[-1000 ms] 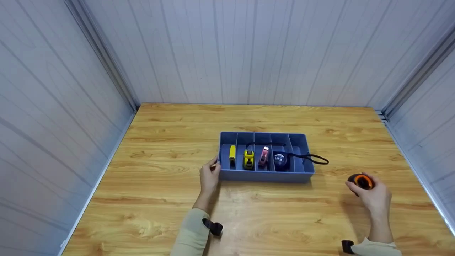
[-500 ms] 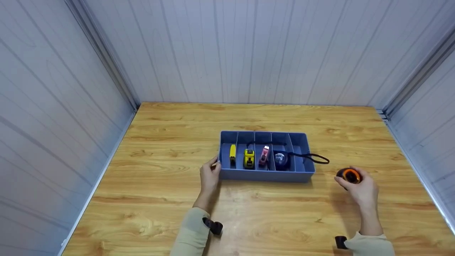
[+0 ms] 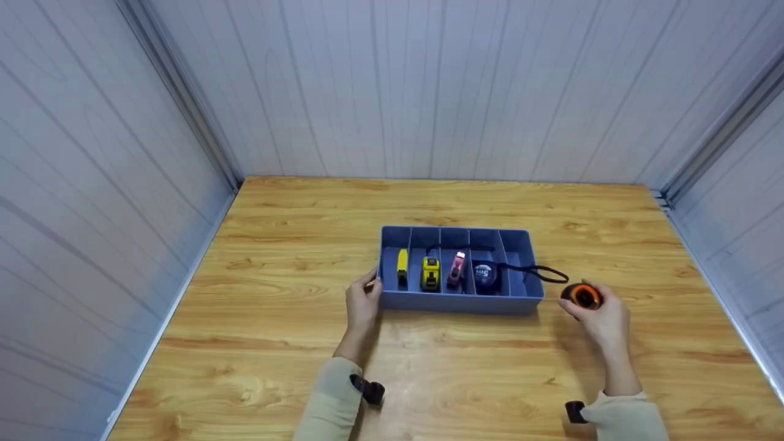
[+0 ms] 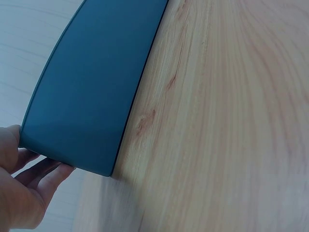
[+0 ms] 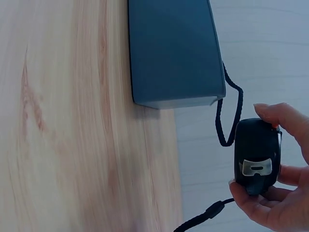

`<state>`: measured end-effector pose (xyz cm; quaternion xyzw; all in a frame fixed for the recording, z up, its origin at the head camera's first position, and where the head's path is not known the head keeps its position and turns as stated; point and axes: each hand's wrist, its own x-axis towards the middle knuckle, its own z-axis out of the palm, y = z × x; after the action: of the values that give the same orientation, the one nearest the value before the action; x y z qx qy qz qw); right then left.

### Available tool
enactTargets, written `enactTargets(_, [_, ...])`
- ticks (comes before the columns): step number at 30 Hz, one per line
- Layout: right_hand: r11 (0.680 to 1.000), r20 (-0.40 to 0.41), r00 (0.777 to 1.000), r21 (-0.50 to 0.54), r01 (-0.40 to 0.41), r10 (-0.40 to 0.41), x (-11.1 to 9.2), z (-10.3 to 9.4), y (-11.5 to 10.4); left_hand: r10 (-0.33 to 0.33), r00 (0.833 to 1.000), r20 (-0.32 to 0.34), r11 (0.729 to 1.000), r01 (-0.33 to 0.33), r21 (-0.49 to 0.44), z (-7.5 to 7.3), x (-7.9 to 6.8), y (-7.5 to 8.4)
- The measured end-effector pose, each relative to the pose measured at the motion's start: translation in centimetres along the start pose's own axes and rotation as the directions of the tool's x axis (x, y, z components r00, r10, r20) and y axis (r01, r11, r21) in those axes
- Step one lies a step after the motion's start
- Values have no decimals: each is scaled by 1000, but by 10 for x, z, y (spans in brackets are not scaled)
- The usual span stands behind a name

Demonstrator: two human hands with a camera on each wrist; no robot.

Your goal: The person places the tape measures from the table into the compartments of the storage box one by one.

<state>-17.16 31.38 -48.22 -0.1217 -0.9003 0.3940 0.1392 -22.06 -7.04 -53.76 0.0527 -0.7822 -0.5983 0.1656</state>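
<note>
My right hand (image 3: 609, 320) grips a black and orange tape measure (image 3: 576, 293), held up off the table just right of the divided box (image 3: 459, 303). In the right wrist view, thumb and fingers hold the tape measure (image 5: 253, 145) by its sides, its metal end hook showing and a black cord hanging from it. My left hand (image 3: 362, 303) holds the box's left end near the front corner; the left wrist view has thumb at the rim and fingers against the end wall. A yellow tape measure (image 3: 402, 266), a yellow-black one (image 3: 430, 274), a pink one (image 3: 456, 269) and a dark blue one (image 3: 486, 277) occupy separate compartments.
A black wrist cord (image 3: 542, 271) loops over the box's right wall from the dark blue tape measure. The rightmost compartment (image 3: 519, 251) has only this cord across it. Pale panel walls (image 3: 429, 92) enclose the wooden table (image 3: 294, 245) at back and sides.
My right hand has moved left with the black and orange tape measure, closer to the box's right end. The left hand and the box hold their place.
</note>
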Motion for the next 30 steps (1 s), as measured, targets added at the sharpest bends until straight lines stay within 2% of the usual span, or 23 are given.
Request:
enactTargets(7, [1000, -10, 1000, 11, 10, -9, 4, 9, -3, 3, 1000, -3, 1000, -3, -16, 0, 1, 1])
enactTargets(14, [999, 19, 1000, 41, 13, -13, 9, 17, -8, -29, 1000, 11, 1000, 29, -4, 0, 1, 0])
enactTargets(25, [998, 37, 999, 58, 24, -26, 17, 26, -19, -41, 999, 21, 999, 42, -22, 0, 1, 1])
enactTargets(30, [998, 35, 999, 48, 37, -39, 21, 31, -22, -13, 1000, 5, 1000, 13, -12, 0, 0, 1])
